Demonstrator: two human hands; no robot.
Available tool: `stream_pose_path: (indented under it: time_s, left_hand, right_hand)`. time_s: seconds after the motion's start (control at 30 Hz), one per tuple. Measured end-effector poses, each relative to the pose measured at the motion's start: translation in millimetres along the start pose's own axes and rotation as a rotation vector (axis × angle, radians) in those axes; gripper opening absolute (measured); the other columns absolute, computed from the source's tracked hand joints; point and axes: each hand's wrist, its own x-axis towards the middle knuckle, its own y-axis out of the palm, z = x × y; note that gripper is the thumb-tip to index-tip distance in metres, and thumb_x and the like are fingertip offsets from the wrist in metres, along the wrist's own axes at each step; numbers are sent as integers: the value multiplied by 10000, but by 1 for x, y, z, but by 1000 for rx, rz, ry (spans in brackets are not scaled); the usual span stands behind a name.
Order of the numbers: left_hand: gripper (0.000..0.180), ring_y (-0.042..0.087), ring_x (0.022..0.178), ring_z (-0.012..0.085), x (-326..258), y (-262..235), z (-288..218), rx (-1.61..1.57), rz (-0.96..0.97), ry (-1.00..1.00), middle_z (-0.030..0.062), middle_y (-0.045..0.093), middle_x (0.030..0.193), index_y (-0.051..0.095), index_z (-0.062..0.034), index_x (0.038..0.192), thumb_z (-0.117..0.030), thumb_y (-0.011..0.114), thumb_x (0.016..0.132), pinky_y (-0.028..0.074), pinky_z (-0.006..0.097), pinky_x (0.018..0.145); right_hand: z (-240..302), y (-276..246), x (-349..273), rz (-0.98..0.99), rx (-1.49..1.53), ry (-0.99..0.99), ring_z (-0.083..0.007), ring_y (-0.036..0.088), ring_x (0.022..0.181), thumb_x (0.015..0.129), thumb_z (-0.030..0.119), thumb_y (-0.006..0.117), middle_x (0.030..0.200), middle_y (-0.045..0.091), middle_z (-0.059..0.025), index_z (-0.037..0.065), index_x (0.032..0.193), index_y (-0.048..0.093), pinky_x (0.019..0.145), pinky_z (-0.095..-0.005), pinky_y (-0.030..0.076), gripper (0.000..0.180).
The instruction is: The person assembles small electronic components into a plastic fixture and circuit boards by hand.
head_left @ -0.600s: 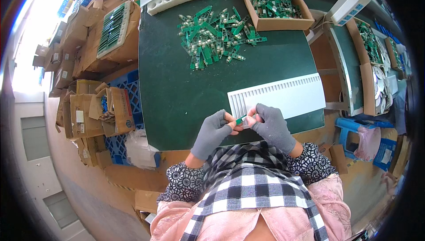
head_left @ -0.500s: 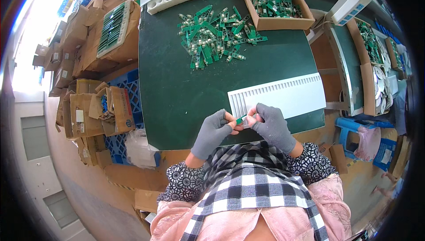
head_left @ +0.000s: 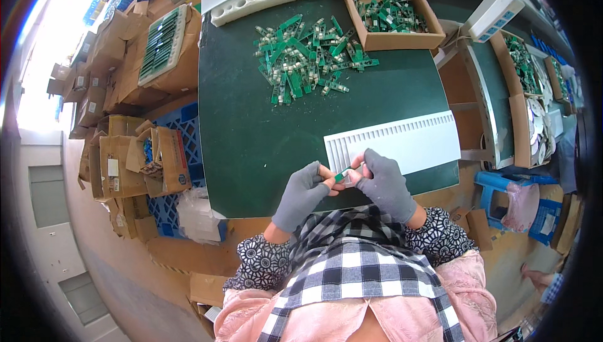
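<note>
Near the front edge of the dark green tabletop, both of my hands, in grey gloves with bare fingertips, meet over a small green circuit board (head_left: 340, 177). My left hand (head_left: 306, 192) pinches its lower left end between thumb and fingers. The fingers of my right hand (head_left: 382, 182) are closed at the board's other end, partly covering it. Just beyond the hands lies a white slotted tray (head_left: 408, 146), with a row of slots along its far edge. A loose pile of similar circuit boards (head_left: 298, 59) covers the table farther off.
A brown cardboard box (head_left: 402, 42) of circuit boards stands at the far right of the table (head_left: 251, 153), beside a white foam tray (head_left: 251, 6) with round holes. Cardboard boxes (head_left: 125, 163) stack at the left. A blue stool (head_left: 490, 197) and a power strip (head_left: 499, 16) are at the right.
The head view has shifted slightly, so the table sits a little lower. Both hands keep their hold on the circuit board, its angle slightly changed.
</note>
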Motion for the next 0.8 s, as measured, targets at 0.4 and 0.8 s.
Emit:
stream_pose_path:
  time_s: [0.4,0.8]
  left_hand:
    - [224,662,889,222,-20,19,-6,918,-159,453,97,649,990,636,-60,1057,-126,706,854,536,313,764]
    - [200,611,914,287,-24,18,3,1047,-232,618,85,621,995,650,-76,999,-102,702,807,522,378,766]
  right_hand:
    - [22,-97,58,-130,396,-55,-38,531,592,935,197,638,675,558,32,43,933,652,472,-186,387,154]
    - [1,-28,157,-111,-651,-456,-298,654,905,797,244,727,961,665,-125,68,975,629,780,-421,516,269]
